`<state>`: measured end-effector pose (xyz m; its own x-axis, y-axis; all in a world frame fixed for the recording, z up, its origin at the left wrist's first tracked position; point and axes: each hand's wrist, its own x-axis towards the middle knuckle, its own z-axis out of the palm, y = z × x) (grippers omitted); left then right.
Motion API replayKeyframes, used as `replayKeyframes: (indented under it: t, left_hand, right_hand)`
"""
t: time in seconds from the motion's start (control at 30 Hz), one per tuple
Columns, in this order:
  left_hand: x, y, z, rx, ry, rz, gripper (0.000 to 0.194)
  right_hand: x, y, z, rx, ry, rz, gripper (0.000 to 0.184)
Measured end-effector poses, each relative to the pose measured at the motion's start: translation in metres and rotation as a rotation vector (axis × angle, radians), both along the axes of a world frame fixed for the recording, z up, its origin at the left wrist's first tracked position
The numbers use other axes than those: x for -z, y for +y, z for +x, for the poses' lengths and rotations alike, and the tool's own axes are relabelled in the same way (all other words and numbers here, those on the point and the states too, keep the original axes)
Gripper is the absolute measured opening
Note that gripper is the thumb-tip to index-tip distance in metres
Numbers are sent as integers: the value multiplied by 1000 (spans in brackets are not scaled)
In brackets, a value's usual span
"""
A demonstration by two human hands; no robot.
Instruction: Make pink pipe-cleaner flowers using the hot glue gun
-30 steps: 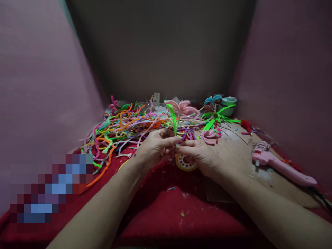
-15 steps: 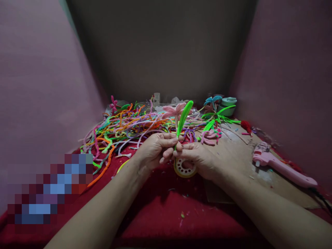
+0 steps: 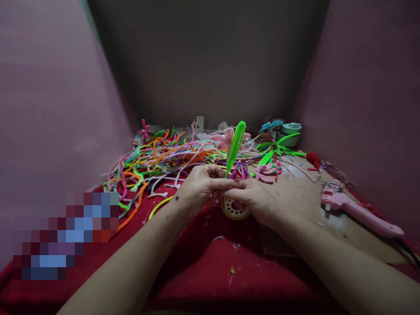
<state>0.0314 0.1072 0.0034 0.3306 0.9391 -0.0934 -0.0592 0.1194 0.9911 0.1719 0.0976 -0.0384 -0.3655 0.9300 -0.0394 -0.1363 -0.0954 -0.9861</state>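
Bright green, fuzzy leaf stands up at centre, leaning slightly right, base in the fingertips. Left hand: grip pinching the leaf's base between thumb and forefinger. Right hand: fingertips bunched at the same spot, meeting the left ones; can't tell whether that grip has the stem or a bit of tape, contact hidden. Pink flower right behind the leaf, partly covered by it. Tape roll, yellow rim, holed pale core, just under the right hand, top part hidden by it. Tangled heap of multicolour fuzzy stems behind and to the left; yellow strand by left wrist. Purple loops just beyond the hands, pink petals right of them. Cardboard sheet on the right, pink glue gun lying on it. Blue flower and teal jar at the back right, red bundle nearer. Desk under red cloth, small scraps scattered in front. Patch at left pixelated, unreadable.
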Motion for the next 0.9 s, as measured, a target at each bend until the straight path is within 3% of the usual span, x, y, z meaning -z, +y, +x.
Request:
replayKeyframes:
  t: [0.17,0.33,0.57,0.73,0.9]
  left_hand:
    - [1,4,-4,58,-42,-53,18]
    - [1,7,-9,158,-121,-122,13]
    - [-2,11,-13,213,-297,-208,15]
    - [1,12,-16,339,-289,-213,17]
    - [-2,10,-17,412,-283,-191,14]
  right_hand:
    - [0,-1,-2,-33,-12,3,29]
    - [-5,-4,0,-153,66,17,25]
    - [-4,-2,5,-128,120,51,28]
    - [-12,-4,11,-147,-28,44,34]
    - [-15,-3,11,-232,-23,-15,20]
